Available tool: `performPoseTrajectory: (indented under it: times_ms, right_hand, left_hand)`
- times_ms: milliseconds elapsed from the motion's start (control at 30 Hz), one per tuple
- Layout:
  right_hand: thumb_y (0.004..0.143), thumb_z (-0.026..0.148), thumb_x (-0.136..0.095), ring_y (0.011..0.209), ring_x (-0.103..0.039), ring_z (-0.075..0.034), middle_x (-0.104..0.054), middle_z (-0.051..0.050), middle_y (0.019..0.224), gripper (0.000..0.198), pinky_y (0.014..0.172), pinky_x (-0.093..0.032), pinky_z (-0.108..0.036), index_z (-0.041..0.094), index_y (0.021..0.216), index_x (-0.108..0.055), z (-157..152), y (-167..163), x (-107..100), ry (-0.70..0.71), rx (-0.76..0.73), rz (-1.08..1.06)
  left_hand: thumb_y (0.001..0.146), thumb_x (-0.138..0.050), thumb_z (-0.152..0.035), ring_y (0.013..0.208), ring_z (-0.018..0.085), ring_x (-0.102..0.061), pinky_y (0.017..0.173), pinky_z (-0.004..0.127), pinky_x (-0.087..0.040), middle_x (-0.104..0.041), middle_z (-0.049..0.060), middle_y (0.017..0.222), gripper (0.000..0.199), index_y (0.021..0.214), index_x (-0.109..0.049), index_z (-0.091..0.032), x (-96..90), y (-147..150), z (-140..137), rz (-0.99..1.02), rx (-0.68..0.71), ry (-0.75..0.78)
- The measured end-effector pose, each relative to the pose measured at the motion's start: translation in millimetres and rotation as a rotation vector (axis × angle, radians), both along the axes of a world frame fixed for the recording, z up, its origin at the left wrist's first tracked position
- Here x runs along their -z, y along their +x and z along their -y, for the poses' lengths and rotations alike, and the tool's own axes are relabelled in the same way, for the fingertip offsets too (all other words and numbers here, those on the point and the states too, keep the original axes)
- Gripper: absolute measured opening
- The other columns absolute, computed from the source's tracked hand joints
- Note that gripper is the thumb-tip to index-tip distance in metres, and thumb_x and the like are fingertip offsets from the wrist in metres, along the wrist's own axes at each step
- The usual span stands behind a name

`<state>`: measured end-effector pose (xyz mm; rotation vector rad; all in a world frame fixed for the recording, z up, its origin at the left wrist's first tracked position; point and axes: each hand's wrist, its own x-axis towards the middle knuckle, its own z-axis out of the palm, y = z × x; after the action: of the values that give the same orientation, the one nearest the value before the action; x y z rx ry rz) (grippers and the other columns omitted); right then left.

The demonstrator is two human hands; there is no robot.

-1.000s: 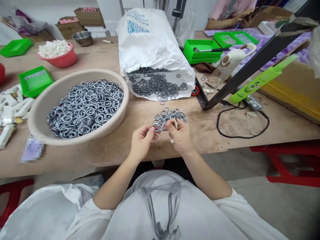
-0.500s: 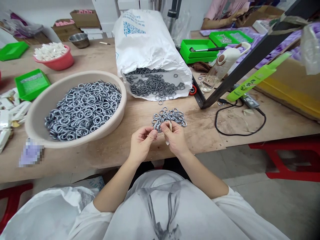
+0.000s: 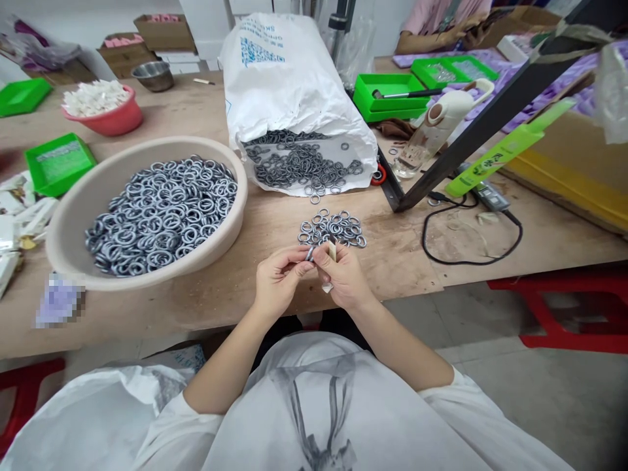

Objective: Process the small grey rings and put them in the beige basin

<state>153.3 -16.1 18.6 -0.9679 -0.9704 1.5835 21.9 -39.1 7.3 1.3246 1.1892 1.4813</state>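
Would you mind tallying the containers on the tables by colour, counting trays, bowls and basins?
Green trays: 4
Red bowl: 1
Beige basin: 1
Steel bowl: 1
Total: 7

Between my fingertips I hold one small grey metal ring [image 3: 309, 253], edge-on and tilted, just above the table edge. Beside it, in my other hand, a short pale stick-like tool [image 3: 332, 251] stands nearly upright, its lower end poking out below my palm.
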Motion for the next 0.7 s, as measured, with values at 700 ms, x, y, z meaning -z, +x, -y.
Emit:
performPoseTrajectory:
  times_ms: [700]
  right_hand:
    - [0.068, 0.047, -0.081, 0.066, -0.061, -0.012, -0.071, 0.001, 0.077, 0.031, 0.062, -0.053, -0.027, 0.022, 0.083, -0.070, -4.3, 4.1, -8.2, 0.095, -0.042, -0.019]
  left_hand:
    - [0.068, -0.085, -0.048, 0.060, 0.017, -0.072, 0.062, 0.028, -0.061, -0.076, 0.006, 0.070, 0.037, 0.079, -0.071, -0.015, -19.2, 1.1, 2.5, 0.279, 0.121, -0.231]
